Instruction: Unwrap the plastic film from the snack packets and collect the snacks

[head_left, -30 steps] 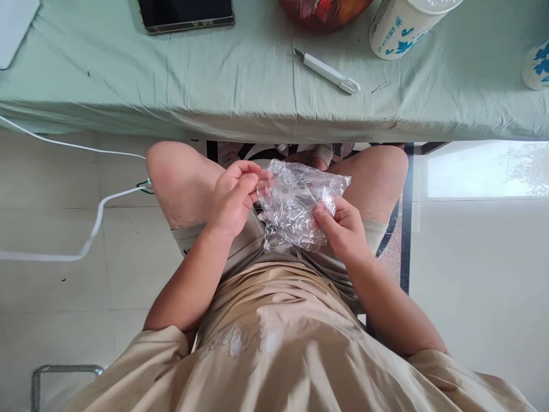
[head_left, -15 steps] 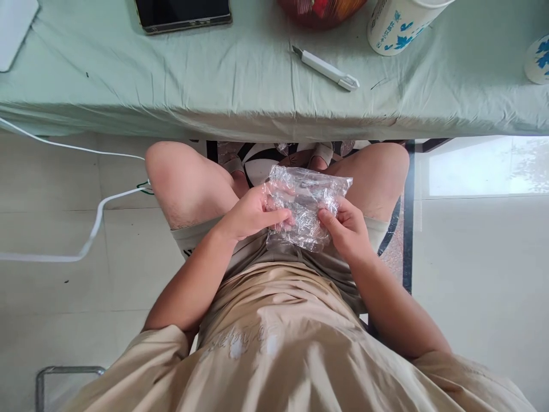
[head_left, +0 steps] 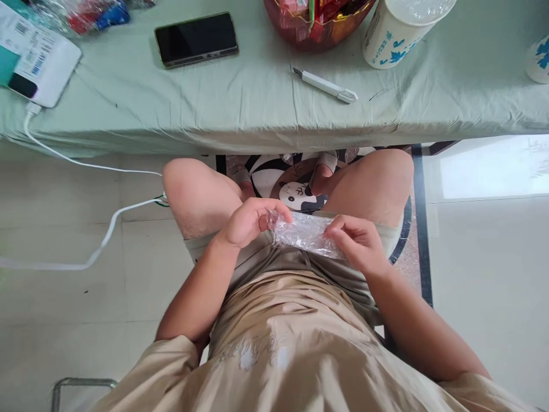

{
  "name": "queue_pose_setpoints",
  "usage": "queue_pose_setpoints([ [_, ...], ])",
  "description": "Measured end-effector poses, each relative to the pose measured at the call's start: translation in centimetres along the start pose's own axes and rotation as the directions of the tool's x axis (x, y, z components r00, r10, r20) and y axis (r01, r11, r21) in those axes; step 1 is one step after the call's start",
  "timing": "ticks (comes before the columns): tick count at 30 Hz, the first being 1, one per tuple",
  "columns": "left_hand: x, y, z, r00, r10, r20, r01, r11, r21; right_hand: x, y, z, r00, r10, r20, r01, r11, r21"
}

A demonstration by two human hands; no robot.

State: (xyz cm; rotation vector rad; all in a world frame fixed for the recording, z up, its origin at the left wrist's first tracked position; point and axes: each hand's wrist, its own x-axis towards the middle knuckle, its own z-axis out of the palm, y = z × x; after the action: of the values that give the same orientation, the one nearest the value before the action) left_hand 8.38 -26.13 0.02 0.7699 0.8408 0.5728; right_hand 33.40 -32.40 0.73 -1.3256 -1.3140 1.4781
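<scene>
A crinkled clear plastic bag point(head_left: 303, 233) lies folded into a narrow band over my lap, held between both hands. My left hand point(head_left: 251, 221) pinches its left end with fingers curled. My right hand point(head_left: 357, 243) grips the right end, fingers closed over the film. Both hands hover just above my beige shorts, below the table edge.
A table under a pale green cloth point(head_left: 257, 114) spans the top. On it lie a black phone point(head_left: 196, 39), a white utility knife point(head_left: 326, 86), a red bowl of wrapped sweets point(head_left: 317, 20), a blue-patterned white cup point(head_left: 398, 31) and a white power bank point(head_left: 34, 57) with a cable point(head_left: 107, 223).
The plastic bag has gone from a spread sheet to a narrow folded band. Both hands moved slightly lower toward my lap, and the view tilted up, showing more of the table.
</scene>
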Motion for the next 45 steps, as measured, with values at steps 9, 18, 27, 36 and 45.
queue_pose_setpoints([
  [9, -0.4, 0.4, 1.0, 0.995, 0.095, -0.008, -0.092, 0.979, 0.181, 0.3, 1.1, 0.9, 0.954, 0.268, -0.133, -0.161, 0.836, 0.525],
  [18, 0.2, -0.1, 1.4, 0.917, 0.374, -0.139, -0.241, 0.797, 0.554, 1.0, 1.3, 2.2, 0.944, 0.265, -0.197, -0.135, 0.854, 0.502],
  [27, 1.1, -0.6, 5.4, 0.922, 0.373, -0.102, -0.263, 0.799, 0.541, 1.6, 1.5, 3.6, 0.949, 0.108, -0.297, -0.01, 0.949, 0.315],
  [36, 3.2, -1.8, 4.2, 0.933, 0.356, -0.049, -0.326, 0.895, 0.305, 2.3, 0.3, 4.3, 0.974, 0.146, -0.172, -0.042, 0.868, 0.495],
  [45, 5.4, -0.5, 4.4, 0.949, 0.302, -0.089, -0.282, 0.942, 0.184, 4.6, 0.3, 3.7, 0.912, 0.162, -0.376, -0.012, 0.928, 0.371],
])
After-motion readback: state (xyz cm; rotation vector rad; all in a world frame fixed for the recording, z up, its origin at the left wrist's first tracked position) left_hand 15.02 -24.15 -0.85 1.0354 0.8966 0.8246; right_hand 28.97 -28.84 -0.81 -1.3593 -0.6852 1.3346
